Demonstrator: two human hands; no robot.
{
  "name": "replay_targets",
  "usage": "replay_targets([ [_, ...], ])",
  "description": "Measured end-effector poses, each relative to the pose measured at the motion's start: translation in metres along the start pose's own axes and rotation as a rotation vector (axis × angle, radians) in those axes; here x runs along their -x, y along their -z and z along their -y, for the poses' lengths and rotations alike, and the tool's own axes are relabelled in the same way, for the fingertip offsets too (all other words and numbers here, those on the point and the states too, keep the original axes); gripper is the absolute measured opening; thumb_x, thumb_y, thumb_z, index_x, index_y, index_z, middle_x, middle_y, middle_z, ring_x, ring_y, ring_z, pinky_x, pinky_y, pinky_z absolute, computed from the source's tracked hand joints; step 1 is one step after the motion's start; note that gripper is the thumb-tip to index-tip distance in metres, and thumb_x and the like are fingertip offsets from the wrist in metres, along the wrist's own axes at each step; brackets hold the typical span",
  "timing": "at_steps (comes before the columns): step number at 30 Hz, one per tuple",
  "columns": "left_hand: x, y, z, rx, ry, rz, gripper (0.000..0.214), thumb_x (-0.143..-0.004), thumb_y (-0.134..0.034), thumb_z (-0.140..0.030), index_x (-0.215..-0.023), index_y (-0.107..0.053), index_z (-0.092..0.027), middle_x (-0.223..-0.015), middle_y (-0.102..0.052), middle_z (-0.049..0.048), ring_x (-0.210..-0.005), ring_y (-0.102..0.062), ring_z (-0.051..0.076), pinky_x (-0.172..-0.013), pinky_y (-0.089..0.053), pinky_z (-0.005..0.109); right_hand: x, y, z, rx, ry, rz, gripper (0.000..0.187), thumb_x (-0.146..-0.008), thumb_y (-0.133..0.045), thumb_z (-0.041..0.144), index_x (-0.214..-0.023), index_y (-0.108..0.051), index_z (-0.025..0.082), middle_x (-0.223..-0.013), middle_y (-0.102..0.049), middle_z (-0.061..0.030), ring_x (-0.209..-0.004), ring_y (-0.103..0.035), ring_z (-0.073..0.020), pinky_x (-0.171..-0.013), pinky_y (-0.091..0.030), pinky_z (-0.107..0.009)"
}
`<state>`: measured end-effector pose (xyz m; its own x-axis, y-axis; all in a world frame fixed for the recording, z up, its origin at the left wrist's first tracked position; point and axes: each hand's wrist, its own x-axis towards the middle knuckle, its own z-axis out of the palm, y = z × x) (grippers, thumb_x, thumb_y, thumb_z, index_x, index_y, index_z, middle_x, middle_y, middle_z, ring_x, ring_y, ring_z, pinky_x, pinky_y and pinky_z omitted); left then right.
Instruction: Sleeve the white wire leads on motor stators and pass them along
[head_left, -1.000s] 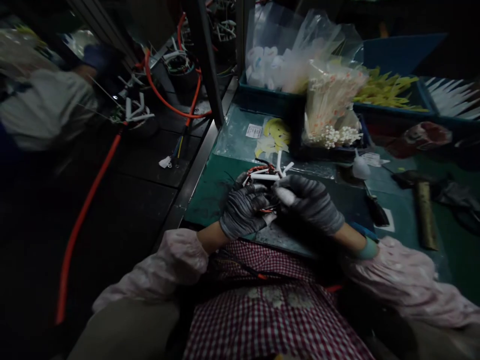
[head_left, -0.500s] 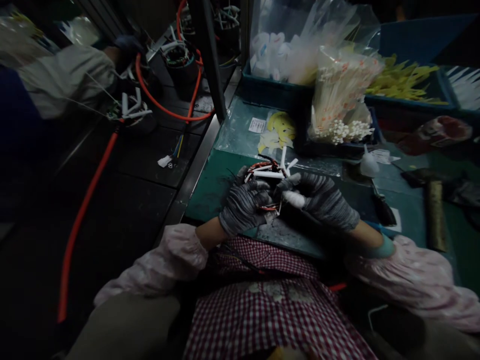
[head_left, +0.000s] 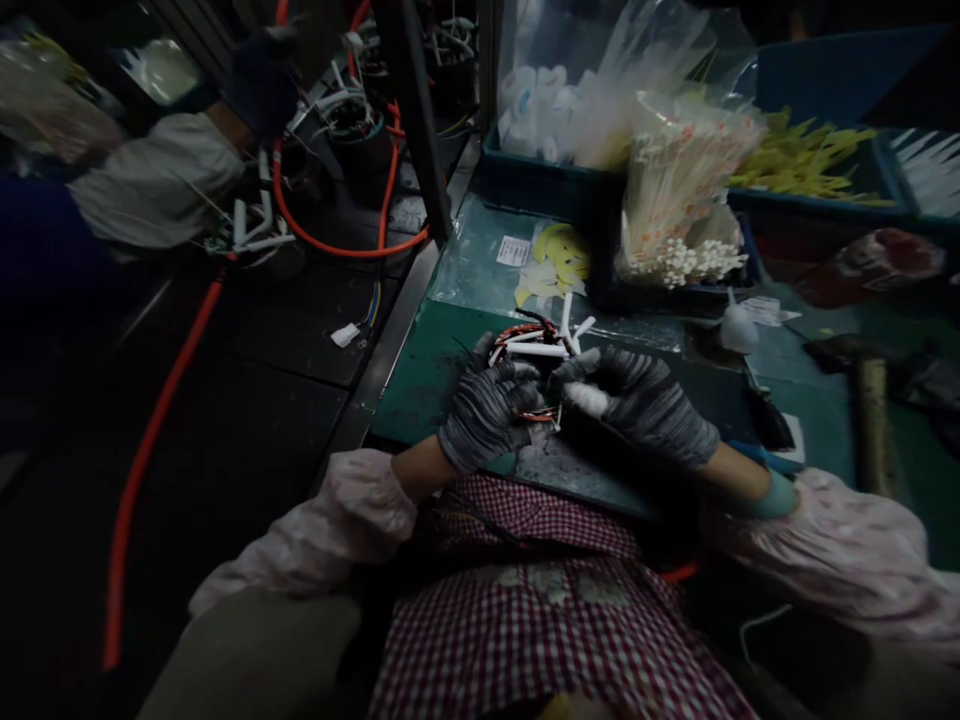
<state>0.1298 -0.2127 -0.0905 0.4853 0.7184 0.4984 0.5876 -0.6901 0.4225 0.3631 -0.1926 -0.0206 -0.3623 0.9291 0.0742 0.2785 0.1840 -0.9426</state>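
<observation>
At the near edge of the green bench mat, my left hand point(head_left: 489, 412), in a grey knit glove, wraps the left side of a motor stator point(head_left: 534, 350). Red and black wires ring its top, and white sleeves lie across and stick up from it. My right hand point(head_left: 637, 400), gloved alike with a white wrap on one finger, is pinched at the stator's right side. What lies between its fingertips is too small to make out. Below the fingers a thin white end point(head_left: 556, 424) shows. The gloves and shadow hide much of the stator's body.
Left of the bench, a co-worker's gloved hand point(head_left: 262, 85) is above stators point(head_left: 259, 235) with orange tubes point(head_left: 161, 440). A metal post point(head_left: 416, 120) stands between. Behind my hands are yellow pieces point(head_left: 561, 255) and a bag of cable ties point(head_left: 682, 190); a hammer point(head_left: 872, 420) lies right.
The co-worker's hand has risen, and the stators and white connector on the left have shifted slightly. My hands stay at the stator with hardly any visible movement.
</observation>
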Motion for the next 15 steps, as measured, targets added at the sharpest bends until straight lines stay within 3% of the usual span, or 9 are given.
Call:
replay_targets([
  [6,-0.002,0.000,-0.002,0.016,-0.035,-0.089,0.025,-0.094,-0.084,-0.047,-0.109,-0.077,-0.027,-0.113,-0.084,0.0028,-0.112,-0.079,0.026,-0.142,-0.018,0.069,0.010,0.002,-0.013,0.046,0.142,0.217,0.018,-0.094,-0.080,0.043,-0.100,-0.084,0.026,-0.099,-0.084,-0.0057,-0.084,-0.076,-0.0209,-0.081,-0.064,-0.036],
  [9,-0.002,0.002,-0.004,0.006,-0.057,-0.120,0.024,-0.096,-0.079,-0.047,-0.108,-0.078,-0.026,-0.111,-0.084,0.0048,-0.110,-0.080,0.028,-0.141,-0.018,0.071,0.021,0.001,-0.021,0.138,0.039,0.182,0.030,-0.092,-0.082,0.056,-0.103,-0.082,0.028,-0.096,-0.082,-0.0036,-0.079,-0.074,-0.0199,-0.071,-0.061,-0.033],
  [11,-0.002,0.003,-0.006,-0.014,-0.017,-0.068,0.023,-0.097,-0.076,-0.046,-0.111,-0.079,-0.027,-0.113,-0.084,0.0052,-0.111,-0.080,0.028,-0.140,-0.018,0.072,0.027,0.000,-0.020,0.147,0.005,0.156,0.030,-0.097,-0.077,0.057,-0.107,-0.080,0.030,-0.093,-0.081,-0.0025,-0.078,-0.073,-0.0202,-0.070,-0.061,-0.033],
  [15,-0.002,0.006,-0.007,-0.028,0.049,0.063,0.026,-0.097,-0.074,-0.046,-0.116,-0.080,-0.030,-0.117,-0.084,0.0028,-0.117,-0.079,0.029,-0.142,-0.019,0.069,0.027,-0.004,-0.001,0.114,0.184,0.369,0.026,-0.099,-0.073,0.057,-0.099,-0.082,0.033,-0.096,-0.083,-0.0023,-0.092,-0.077,-0.0240,-0.093,-0.063,-0.043],
])
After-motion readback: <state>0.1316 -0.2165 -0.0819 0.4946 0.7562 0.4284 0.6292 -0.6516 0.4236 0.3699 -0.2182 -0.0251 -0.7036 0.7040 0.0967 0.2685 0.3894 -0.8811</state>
